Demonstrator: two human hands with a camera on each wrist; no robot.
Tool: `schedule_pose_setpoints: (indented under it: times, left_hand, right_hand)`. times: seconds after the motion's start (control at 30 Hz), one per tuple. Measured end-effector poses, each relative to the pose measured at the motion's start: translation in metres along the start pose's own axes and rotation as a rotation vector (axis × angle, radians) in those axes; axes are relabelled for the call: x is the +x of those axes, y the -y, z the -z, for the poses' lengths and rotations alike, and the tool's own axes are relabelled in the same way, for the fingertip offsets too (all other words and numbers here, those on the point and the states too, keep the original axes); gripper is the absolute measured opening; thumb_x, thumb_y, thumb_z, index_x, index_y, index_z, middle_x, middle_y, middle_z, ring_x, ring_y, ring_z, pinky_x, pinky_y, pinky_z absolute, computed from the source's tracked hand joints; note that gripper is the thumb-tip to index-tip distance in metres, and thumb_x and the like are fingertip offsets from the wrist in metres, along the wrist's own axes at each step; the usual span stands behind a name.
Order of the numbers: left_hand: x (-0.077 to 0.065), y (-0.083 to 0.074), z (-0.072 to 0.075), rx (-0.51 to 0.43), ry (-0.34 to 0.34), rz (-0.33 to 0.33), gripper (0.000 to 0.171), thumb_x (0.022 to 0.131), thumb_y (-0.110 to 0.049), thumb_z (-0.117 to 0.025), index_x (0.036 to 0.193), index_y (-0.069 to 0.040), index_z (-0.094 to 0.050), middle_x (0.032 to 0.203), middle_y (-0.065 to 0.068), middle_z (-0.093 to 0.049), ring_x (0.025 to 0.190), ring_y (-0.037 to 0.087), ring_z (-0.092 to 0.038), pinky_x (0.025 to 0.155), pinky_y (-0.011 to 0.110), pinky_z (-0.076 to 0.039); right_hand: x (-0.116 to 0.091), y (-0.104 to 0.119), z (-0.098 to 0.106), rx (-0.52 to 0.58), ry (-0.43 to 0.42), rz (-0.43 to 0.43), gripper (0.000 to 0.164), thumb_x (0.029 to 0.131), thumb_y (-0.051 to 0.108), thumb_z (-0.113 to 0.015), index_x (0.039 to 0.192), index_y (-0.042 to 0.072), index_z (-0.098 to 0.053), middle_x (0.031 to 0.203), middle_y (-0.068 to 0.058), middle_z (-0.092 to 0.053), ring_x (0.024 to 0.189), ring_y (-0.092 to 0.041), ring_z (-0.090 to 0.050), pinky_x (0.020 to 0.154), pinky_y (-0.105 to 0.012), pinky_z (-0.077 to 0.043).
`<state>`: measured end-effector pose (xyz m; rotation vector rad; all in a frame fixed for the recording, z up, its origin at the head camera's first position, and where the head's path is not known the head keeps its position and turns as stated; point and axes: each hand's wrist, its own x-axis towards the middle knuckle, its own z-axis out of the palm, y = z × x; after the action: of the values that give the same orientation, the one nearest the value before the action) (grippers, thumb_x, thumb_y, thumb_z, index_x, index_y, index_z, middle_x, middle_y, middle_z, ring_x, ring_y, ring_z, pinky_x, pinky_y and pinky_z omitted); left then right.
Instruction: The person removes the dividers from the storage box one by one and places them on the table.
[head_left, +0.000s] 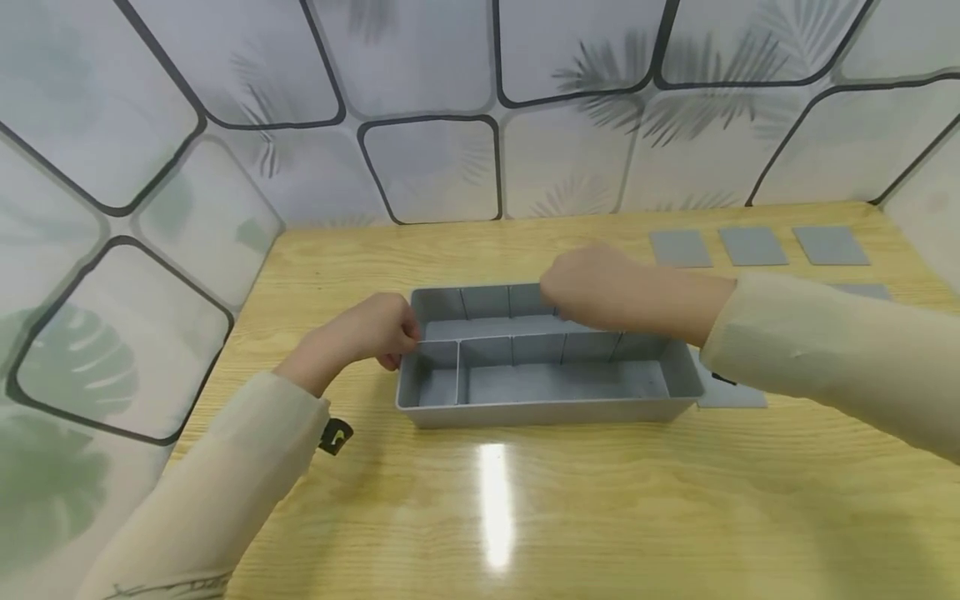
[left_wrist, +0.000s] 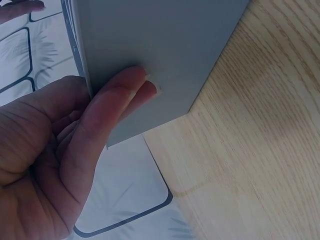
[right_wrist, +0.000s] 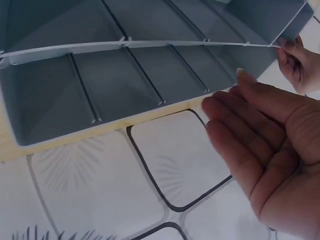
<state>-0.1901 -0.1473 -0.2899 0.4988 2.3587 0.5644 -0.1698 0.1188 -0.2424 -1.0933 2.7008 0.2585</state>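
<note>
A long grey storage box (head_left: 540, 410) stands on the wooden table, with a lengthwise partition and one short divider (head_left: 458, 375) near the left end of its front row. My left hand (head_left: 375, 327) pinches the box's left end wall, its fingers (left_wrist: 117, 95) lying against the outer face in the left wrist view. Over the back row hangs my right hand (head_left: 596, 287). In the right wrist view its fingers (right_wrist: 240, 130) are loosely bent at the back rim, thumb held apart, with nothing visible between them.
Three flat grey panels, one of them a square panel (head_left: 753, 246), lie in a line at the table's back right. Another panel (head_left: 862, 291) shows above the right sleeve, and a further panel (head_left: 738, 396) lies beside the box's right end. A patterned wall (head_left: 435, 171) borders the table.
</note>
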Motion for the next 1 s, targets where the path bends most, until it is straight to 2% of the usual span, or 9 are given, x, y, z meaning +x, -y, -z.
schedule_pose_setpoints:
  times: [0.1,0.23,0.33,0.47,0.53,0.67,0.77,0.9,1.0]
  left_hand:
    - [0.0,0.0,0.0,0.008,0.003,-0.004,0.012,0.082,-0.001,-0.052,0.079,0.001,-0.063,0.076,0.013,-0.061,0.058,0.019,-0.059,0.053,0.028,-0.054]
    - [0.0,0.0,0.0,0.018,-0.005,-0.014,0.012,0.083,-0.001,-0.052,0.079,0.001,-0.063,0.076,0.013,-0.062,0.058,0.018,-0.059,0.053,0.028,-0.054]
    - [0.0,0.001,0.0,0.008,-0.012,-0.007,0.012,0.083,-0.001,-0.052,0.079,0.001,-0.063,0.075,0.013,-0.061,0.058,0.018,-0.059,0.053,0.028,-0.054]
    - [-0.001,0.004,-0.003,-0.005,-0.006,0.007,0.011,0.083,-0.001,-0.052,0.08,0.001,-0.062,0.075,0.013,-0.061,0.057,0.018,-0.059,0.053,0.028,-0.054]
    - [-0.001,0.004,-0.004,0.002,-0.008,0.008,0.011,0.082,-0.001,-0.053,0.079,0.001,-0.063,0.074,0.012,-0.062,0.057,0.017,-0.059,0.052,0.028,-0.054]
    - [-0.002,0.002,-0.004,0.02,-0.021,-0.007,0.011,0.082,-0.001,-0.053,0.078,0.001,-0.063,0.073,0.012,-0.062,0.055,0.017,-0.059,0.051,0.027,-0.053]
    - [-0.002,0.0,-0.003,0.021,-0.021,-0.014,0.011,0.082,-0.001,-0.053,0.078,0.001,-0.063,0.073,0.012,-0.062,0.055,0.018,-0.059,0.05,0.027,-0.053]
    - [0.0,-0.001,-0.002,0.009,-0.017,-0.009,0.011,0.081,-0.001,-0.054,0.075,-0.001,-0.062,0.072,0.012,-0.061,0.055,0.018,-0.059,0.051,0.028,-0.053]
    - [0.0,-0.001,0.0,0.004,-0.011,-0.017,0.012,0.081,0.0,-0.053,0.072,-0.002,-0.062,0.069,0.011,-0.061,0.055,0.018,-0.059,0.051,0.029,-0.054]
  right_hand:
    - [0.005,0.007,0.002,0.014,-0.03,0.101,0.006,0.077,0.015,-0.066,0.079,0.01,-0.063,0.07,-0.002,-0.06,0.065,-0.017,-0.054,0.057,-0.031,-0.051]
    - [0.013,0.016,0.008,0.044,-0.02,0.211,0.015,0.08,0.014,-0.064,0.094,0.008,-0.066,0.088,-0.004,-0.066,0.081,-0.019,-0.059,0.071,-0.03,-0.052]
    - [0.021,0.026,0.013,0.05,0.024,0.271,0.02,0.081,0.013,-0.061,0.1,0.008,-0.065,0.098,-0.005,-0.066,0.088,-0.018,-0.059,0.077,-0.028,-0.051]
    - [0.031,0.038,0.014,0.033,0.044,0.346,0.018,0.081,0.01,-0.061,0.099,0.009,-0.066,0.093,-0.001,-0.067,0.084,-0.016,-0.059,0.075,-0.024,-0.051]
    - [0.034,0.043,0.014,0.017,0.032,0.384,0.014,0.081,0.008,-0.06,0.094,0.009,-0.067,0.083,0.0,-0.066,0.074,-0.014,-0.058,0.067,-0.022,-0.051]
    - [0.039,0.052,0.015,-0.017,0.008,0.446,0.013,0.082,0.007,-0.06,0.091,0.011,-0.067,0.076,0.0,-0.064,0.062,-0.012,-0.052,0.058,-0.021,-0.048]
    - [0.043,0.059,0.014,-0.032,-0.018,0.495,0.012,0.081,0.008,-0.06,0.089,0.014,-0.068,0.071,0.002,-0.061,0.058,-0.01,-0.044,0.052,-0.02,-0.042]
    - [0.049,0.068,0.013,-0.072,-0.034,0.565,0.018,0.082,0.001,-0.055,0.083,0.015,-0.066,0.059,0.005,-0.042,0.056,-0.01,-0.029,0.047,-0.021,-0.025]
    - [0.053,0.073,0.012,-0.099,-0.007,0.591,0.022,0.082,-0.003,-0.049,0.076,0.016,-0.059,0.059,0.005,-0.028,0.057,-0.01,-0.023,0.049,-0.023,-0.018]
